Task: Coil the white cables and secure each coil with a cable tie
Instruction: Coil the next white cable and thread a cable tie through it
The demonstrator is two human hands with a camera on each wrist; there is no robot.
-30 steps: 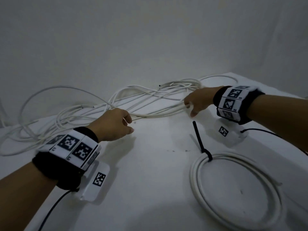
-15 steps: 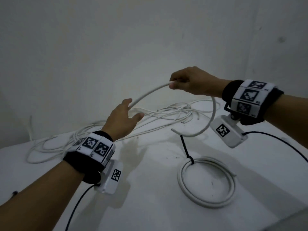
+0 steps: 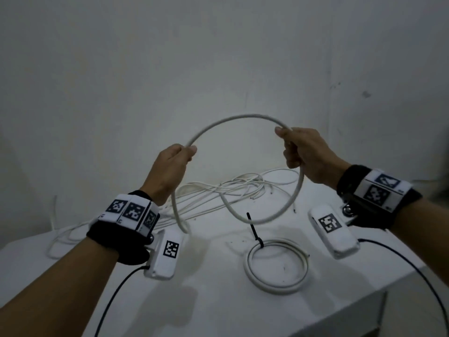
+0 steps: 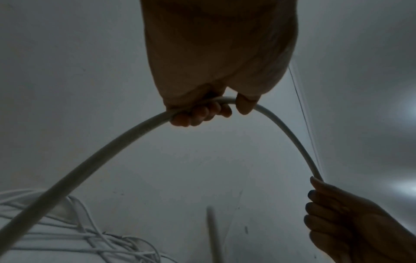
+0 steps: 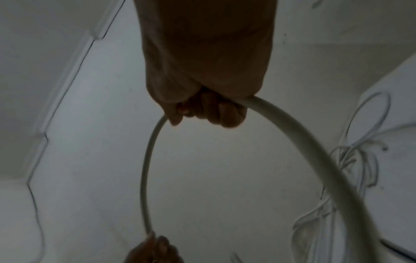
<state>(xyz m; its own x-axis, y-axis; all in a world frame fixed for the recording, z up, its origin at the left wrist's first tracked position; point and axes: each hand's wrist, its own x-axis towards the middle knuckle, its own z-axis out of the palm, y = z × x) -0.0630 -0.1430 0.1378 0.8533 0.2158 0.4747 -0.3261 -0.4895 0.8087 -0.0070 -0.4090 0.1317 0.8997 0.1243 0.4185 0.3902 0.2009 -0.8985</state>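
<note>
Both hands are up in the air over the desk, each closed around the same white cable [image 3: 233, 119]. The left hand [image 3: 170, 171] has its grip curled tight round it, thumb on the far side, and the right hand [image 3: 306, 159] has a full fist on it too. Between them the cable arches up like a hoop, then from the right fist it swings down and back left in a low loop just above the desk; from the left fist it drops down towards the desk.

Behind that, on the far side of the desk [image 3: 218, 312], there's the tangle of loose white cables [image 3: 218, 190] spreading off to the left. Near right sits a finished coil [image 3: 277, 266], lying flat with a black cable tie [image 3: 254, 229] cinched on its far edge, tail pointing away.

Desk top is white, with a few dark specks. Plain whitish wall [image 3: 218, 57] right behind it, dim lighting, corner seam on the right.
</note>
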